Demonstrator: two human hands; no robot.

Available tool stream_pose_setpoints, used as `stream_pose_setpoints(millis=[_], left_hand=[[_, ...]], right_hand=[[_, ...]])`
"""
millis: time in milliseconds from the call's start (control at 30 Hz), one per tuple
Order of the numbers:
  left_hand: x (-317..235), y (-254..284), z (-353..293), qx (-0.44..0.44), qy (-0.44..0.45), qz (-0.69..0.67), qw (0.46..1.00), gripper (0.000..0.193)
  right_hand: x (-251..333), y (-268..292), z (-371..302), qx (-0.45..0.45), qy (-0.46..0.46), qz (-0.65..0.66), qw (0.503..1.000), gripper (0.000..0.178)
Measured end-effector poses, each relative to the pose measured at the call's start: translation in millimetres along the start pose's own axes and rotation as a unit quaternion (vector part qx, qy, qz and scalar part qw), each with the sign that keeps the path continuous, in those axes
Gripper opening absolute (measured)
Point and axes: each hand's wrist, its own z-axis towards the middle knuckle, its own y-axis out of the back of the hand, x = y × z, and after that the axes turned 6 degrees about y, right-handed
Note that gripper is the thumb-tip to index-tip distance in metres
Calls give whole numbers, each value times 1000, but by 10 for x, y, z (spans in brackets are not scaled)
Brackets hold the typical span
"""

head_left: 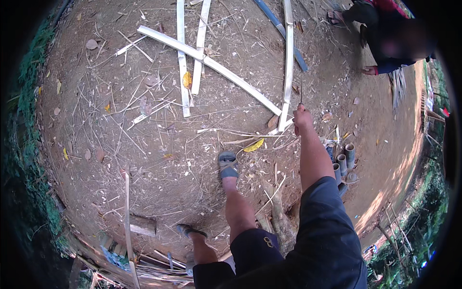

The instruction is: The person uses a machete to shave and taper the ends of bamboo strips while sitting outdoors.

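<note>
My right hand (302,118) reaches forward, its fingers wrapped round the handle of what looks like a knife (301,94). The thin dark blade points away from me and shows nearly edge-on. Just left of the hand lies the near end of a long pale split bamboo strip (288,58). A second bamboo strip (231,77) runs slantwise to meet it there, crossing over two more strips, one (182,62) farther left and one (200,53) between. My left hand is out of the picture.
A co-worker (385,38) crouches at far right beside a bundle of thin strips (398,86). Short bamboo tubes (342,164) stand right of my forearm. A blue-grey strip (284,36) lies ahead. A log (281,216) and wood block (143,225) are near my feet; shavings litter the dirt.
</note>
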Motion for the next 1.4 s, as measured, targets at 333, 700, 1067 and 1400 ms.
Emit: stream_pose_setpoints(millis=[333,700,1067,1400], left_hand=[[-630,-112,19,-80,2,106,991,68],[-34,139,119,-90,48,80,992,79],[196,-221,-294,-154,-41,157,975,37],[2345,-590,1097,-112,-135,-29,984,30]], right_hand=[[455,-78,557,3,12,22,1000,47],[487,-640,235,30,143,36,989,41],[1309,-1681,-1283,132,230,8,964,36],[1260,-2113,-2297,236,237,7,942,37]])
